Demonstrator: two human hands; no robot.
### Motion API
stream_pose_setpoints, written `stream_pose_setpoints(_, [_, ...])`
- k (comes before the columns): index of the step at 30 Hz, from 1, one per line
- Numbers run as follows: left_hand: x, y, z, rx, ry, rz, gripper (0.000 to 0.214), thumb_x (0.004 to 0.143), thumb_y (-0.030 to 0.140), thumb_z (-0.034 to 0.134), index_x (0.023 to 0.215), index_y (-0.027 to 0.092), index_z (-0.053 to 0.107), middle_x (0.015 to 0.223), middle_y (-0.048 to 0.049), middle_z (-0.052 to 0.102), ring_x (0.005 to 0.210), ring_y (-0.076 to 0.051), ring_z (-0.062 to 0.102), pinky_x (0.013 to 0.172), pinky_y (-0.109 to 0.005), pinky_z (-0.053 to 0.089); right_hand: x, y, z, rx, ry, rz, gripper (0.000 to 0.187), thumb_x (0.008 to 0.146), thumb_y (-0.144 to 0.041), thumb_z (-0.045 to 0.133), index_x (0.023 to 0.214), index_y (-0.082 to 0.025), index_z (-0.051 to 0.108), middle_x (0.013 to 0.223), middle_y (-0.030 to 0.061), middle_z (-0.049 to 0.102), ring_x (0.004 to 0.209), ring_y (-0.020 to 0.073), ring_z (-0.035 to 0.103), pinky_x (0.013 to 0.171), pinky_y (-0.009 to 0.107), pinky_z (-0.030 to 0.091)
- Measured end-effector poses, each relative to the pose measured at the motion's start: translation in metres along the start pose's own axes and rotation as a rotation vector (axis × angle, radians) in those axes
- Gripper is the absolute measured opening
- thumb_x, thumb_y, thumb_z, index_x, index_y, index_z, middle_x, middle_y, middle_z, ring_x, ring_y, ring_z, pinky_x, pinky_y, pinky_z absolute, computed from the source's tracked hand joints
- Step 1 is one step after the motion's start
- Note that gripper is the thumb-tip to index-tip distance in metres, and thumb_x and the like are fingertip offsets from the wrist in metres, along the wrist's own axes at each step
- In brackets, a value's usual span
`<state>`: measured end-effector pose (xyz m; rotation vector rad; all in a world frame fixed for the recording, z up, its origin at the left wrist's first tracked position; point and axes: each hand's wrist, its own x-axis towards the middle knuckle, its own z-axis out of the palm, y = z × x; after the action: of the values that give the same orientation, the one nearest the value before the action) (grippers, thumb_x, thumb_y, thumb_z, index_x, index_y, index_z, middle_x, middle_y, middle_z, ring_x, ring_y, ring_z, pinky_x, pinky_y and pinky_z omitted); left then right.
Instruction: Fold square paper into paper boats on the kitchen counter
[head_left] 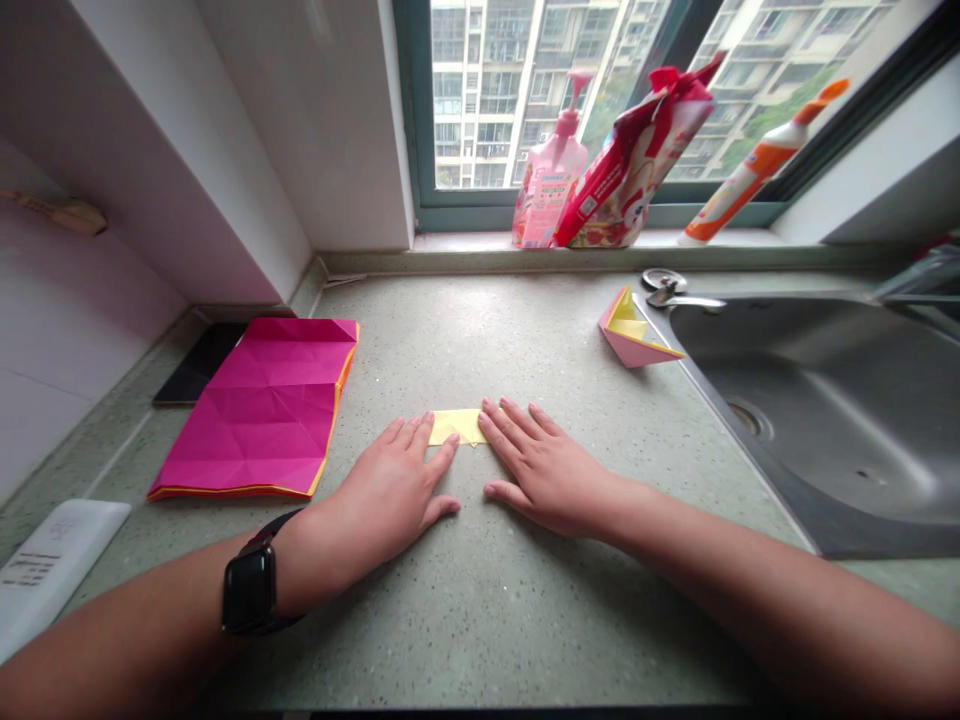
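Note:
A small folded piece of yellow paper (456, 427) lies flat on the speckled counter, partly covered by my fingers. My left hand (394, 475) rests on its left end, palm down with the fingers stretched out. Over the right end lies my right hand (544, 465), also flat, its thumb apart from the other fingers. To the left is a stack of creased magenta paper sheets (262, 410) with yellow and orange edges. A folded pink and yellow paper boat (637, 335) sits at the back right, beside the sink.
A steel sink (810, 400) is set into the counter (480, 620) on the right. On the windowsill stand a pink pump bottle (551, 180), a red bag (637, 160) and an orange-and-white bottle (757, 170). A dark flat object (196, 365) and a white object (56, 570) lie at left.

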<state>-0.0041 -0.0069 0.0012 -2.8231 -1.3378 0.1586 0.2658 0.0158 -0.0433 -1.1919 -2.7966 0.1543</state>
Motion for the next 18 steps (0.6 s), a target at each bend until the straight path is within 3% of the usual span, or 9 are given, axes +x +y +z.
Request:
stream_pose_setpoints(6, [-0.009, -0.004, 0.006, -0.006, 0.030, -0.011, 0.074, 0.106, 0.062, 0.058, 0.160, 0.011, 0.055, 0.163, -0.0284, 0.055, 0.150, -0.046, 0.054, 0.125, -0.060, 0.040, -0.006, 0.002, -0.002, 0.001, 0.011, 0.007, 0.097, 0.106, -0.073, 0.049, 0.180, -0.021, 0.012, 0.181, 0.0154, 0.028, 0.165, 0.0436, 0.030, 0.130, 0.064, 0.036])
stream_pose_setpoints(10, [-0.013, -0.005, 0.004, 0.039, -0.003, -0.021, 0.076, 0.103, 0.063, 0.062, 0.156, 0.009, 0.058, 0.158, -0.0285, 0.060, 0.142, -0.046, 0.061, 0.118, -0.058, 0.046, -0.011, 0.004, -0.007, -0.010, 0.002, 0.015, 0.097, 0.106, -0.072, 0.049, 0.180, -0.022, 0.012, 0.181, 0.0156, 0.028, 0.164, 0.0444, 0.033, 0.128, 0.065, 0.040])
stream_pose_setpoints(18, [-0.014, 0.002, -0.005, 0.082, -0.075, -0.065, 0.079, 0.102, 0.059, 0.067, 0.154, 0.000, 0.059, 0.154, -0.0342, 0.060, 0.133, -0.049, 0.066, 0.109, -0.057, 0.051, -0.022, 0.005, -0.018, -0.069, -0.021, 0.059, 0.084, 0.107, -0.065, 0.049, 0.174, -0.016, 0.036, 0.173, 0.0197, 0.043, 0.158, 0.0424, 0.046, 0.120, 0.061, 0.050])
